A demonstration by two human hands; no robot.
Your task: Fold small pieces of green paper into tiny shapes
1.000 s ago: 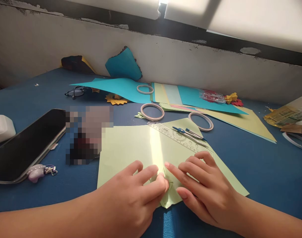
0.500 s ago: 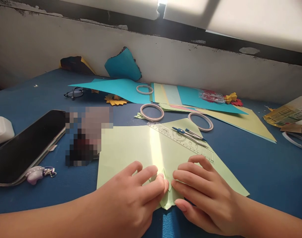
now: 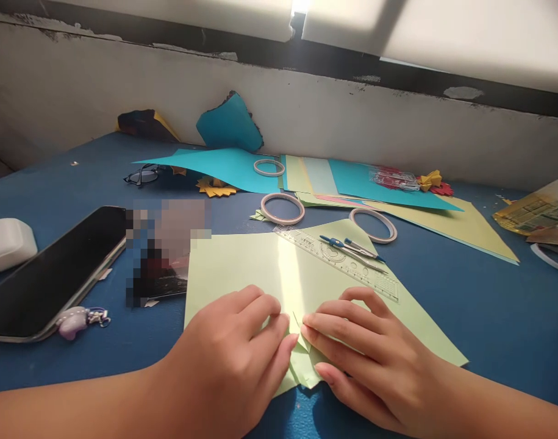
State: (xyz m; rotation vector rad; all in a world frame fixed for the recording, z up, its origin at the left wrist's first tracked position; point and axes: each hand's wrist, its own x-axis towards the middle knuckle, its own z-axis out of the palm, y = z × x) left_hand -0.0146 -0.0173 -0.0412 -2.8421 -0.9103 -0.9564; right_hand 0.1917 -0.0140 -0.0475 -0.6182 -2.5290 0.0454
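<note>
A small folded piece of light green paper (image 3: 306,367) lies at the near edge of a larger light green sheet (image 3: 235,265). My left hand (image 3: 242,353) is at its left side, fingers curled and thumb against the paper. From the right, my right hand (image 3: 370,360) presses its index and middle fingertips on the folded piece, with the thumb at its near right corner. Part of the fold is hidden under my fingers. Across the sheet's upper right lies a clear ruler (image 3: 306,245), with a blue drawing compass (image 3: 352,252) on top of it.
Rolls of tape (image 3: 282,209) lie beyond the sheet, near blue paper (image 3: 214,163) and yellow paper (image 3: 480,235). Left are a phone (image 3: 59,274), a white case (image 3: 8,246) and glasses (image 3: 142,177). A plastic packet (image 3: 539,207) sits at right.
My left fingers have drawn back and curled more, baring the thumb at the fold. My right fingertips have shifted slightly left over the paper. The whole view has moved a little.
</note>
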